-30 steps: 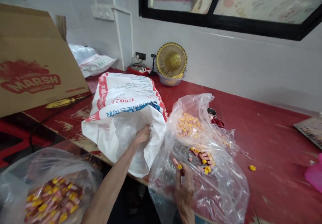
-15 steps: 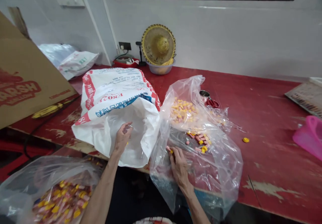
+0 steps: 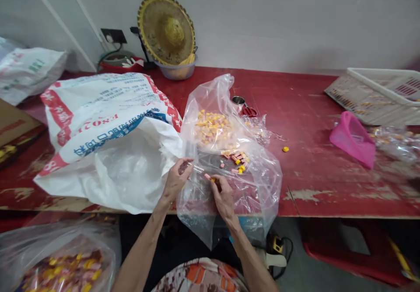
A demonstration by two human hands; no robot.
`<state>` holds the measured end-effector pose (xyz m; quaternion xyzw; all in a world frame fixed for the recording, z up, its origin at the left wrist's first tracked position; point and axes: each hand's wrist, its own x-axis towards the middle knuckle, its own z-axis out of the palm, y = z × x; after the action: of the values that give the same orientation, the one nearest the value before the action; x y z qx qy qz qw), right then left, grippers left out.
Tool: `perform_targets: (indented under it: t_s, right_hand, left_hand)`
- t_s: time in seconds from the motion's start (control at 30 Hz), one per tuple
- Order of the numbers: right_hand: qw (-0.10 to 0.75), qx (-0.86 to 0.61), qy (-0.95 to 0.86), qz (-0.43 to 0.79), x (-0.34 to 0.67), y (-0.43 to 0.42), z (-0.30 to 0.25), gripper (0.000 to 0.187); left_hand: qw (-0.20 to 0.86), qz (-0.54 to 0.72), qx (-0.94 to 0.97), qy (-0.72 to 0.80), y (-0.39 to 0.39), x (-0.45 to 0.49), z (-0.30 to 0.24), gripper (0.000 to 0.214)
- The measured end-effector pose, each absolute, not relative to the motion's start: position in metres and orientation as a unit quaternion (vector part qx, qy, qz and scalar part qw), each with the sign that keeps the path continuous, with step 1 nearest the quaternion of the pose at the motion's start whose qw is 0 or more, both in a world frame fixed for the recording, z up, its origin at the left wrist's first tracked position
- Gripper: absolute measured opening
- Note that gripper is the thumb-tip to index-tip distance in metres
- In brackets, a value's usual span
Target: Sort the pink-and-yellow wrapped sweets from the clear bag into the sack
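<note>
Pinching a candy (image 3: 210,178), the right hand (image 3: 223,198) is closed over a clear plastic bag (image 3: 259,187). Just beside it — the left hand (image 3: 175,180), clamped on a clear sleeve (image 3: 189,158).

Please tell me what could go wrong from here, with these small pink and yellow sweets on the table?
The small pink-and-yellow sweet pinched in the right hand is tiny, so it could slip and drop. The clear plastic bag hangs over the edge of the red-painted wooden table, so the loose sweets might slide off. A single yellow sweet lying apart could be missed.
</note>
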<state>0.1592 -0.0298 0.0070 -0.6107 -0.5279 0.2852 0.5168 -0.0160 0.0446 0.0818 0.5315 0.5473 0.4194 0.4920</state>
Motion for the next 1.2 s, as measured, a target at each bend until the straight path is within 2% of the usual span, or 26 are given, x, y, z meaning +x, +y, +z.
perform_targets:
  t_s: [0.13, 0.3, 0.43, 0.6, 0.73, 0.8, 0.97, 1.2]
  right_hand:
    - [0.552, -0.586, -0.440, 0.399, 0.166, -0.031, 0.012, 0.036]
    - [0.543, -0.589, -0.437, 0.409, 0.160, -0.031, 0.011, 0.036]
    - [0.519, -0.618, -0.500, 0.315, 0.158, -0.036, 0.006, 0.028]
    - [0.463, -0.680, -0.550, 0.144, 0.173, -0.051, -0.003, 0.031]
    - [0.483, -0.695, -0.518, 0.123, 0.183, -0.056, -0.010, 0.031]
    - [0.482, -0.697, -0.516, 0.126, 0.183, -0.055, -0.013, 0.030]
    - [0.473, -0.702, -0.518, 0.124, 0.178, -0.050, -0.016, 0.030]
    - [0.454, -0.707, -0.527, 0.125, 0.178, -0.050, -0.014, 0.032]
  left_hand:
    - [0.553, 0.370, 0.540, 0.515, 0.051, -0.008, 0.073, 0.050]
    - [0.460, 0.335, 0.647, 0.508, 0.048, -0.007, 0.072, 0.035]
    - [0.374, 0.297, 0.724, 0.498, 0.041, 0.000, 0.059, 0.028]
    - [0.183, 0.236, 0.844, 0.445, 0.016, 0.026, 0.042, 0.021]
    - [0.079, 0.176, 0.897, 0.399, 0.002, 0.043, 0.043, 0.024]
    - [0.078, 0.174, 0.899, 0.394, 0.005, 0.043, 0.045, 0.024]
    - [0.159, 0.186, 0.888, 0.389, 0.027, 0.033, 0.053, 0.015]
    - [0.173, 0.160, 0.891, 0.387, 0.045, 0.034, 0.059, 0.013]
